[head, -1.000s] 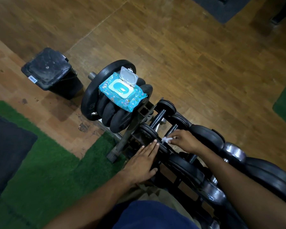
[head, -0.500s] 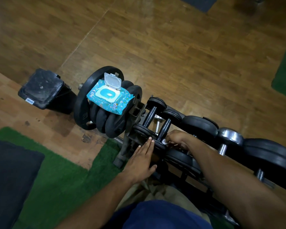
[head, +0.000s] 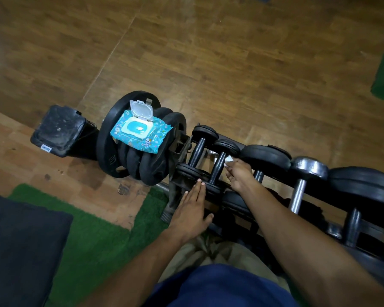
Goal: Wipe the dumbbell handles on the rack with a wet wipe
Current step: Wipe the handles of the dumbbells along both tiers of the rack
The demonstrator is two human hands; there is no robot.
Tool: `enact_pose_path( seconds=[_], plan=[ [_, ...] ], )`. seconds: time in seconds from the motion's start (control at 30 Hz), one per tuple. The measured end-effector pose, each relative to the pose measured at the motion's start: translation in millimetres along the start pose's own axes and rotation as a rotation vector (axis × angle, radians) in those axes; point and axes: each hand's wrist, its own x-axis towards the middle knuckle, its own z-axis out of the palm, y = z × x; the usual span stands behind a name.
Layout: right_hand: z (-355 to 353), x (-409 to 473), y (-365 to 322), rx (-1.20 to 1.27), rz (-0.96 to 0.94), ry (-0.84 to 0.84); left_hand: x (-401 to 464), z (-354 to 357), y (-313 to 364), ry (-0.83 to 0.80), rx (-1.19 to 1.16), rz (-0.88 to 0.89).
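Observation:
A dark rack (head: 180,149) carries a row of dumbbells running to the right. My right hand (head: 239,173) pinches a small white wet wipe (head: 229,161) against the upper part of the second dumbbell's black handle (head: 217,167). Just left of it lies the first small dumbbell with its bare handle (head: 197,151). My left hand (head: 192,209) rests flat, fingers together, on the near end plates of those two dumbbells. A chrome-headed dumbbell (head: 308,168) and larger black ones (head: 364,185) sit further right.
A blue wet-wipe pack (head: 140,132) with its lid flipped open lies on black weight plates (head: 138,167) stacked at the rack's left end. A black bin (head: 60,130) stands on the wooden floor further left. Green turf (head: 93,235) and a dark mat (head: 20,247) lie near my legs.
My right hand with the wipe has slid up the second dumbbell's handle, from its near end toward the far end. My left hand has stayed on the near plates.

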Motion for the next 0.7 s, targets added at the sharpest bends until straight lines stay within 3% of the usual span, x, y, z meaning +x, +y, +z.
enact_pose_path(
  seconds=[0.2, 0.33, 0.57, 0.7],
  plan=[
    [-26.4, -22.2, -8.2, -0.121, -0.141, -0.219, 3.8, -0.1, 30.3, 0.032, -0.162, -0.135],
    [-57.9, -31.6, -13.7, -0.308, -0.328, -0.243, 8.4, -9.7, 54.5, 0.046, -0.350, -0.213],
    [-126.8, -41.4, -25.1, -0.831, -0.699, -0.123, 17.3, -7.3, 103.1, -0.007, -0.308, -0.070],
    [-146.8, -40.7, -28.2, -1.245, -0.830, -0.367, 20.9, 7.9, 128.9, -0.073, -0.284, -0.106]
  ],
)
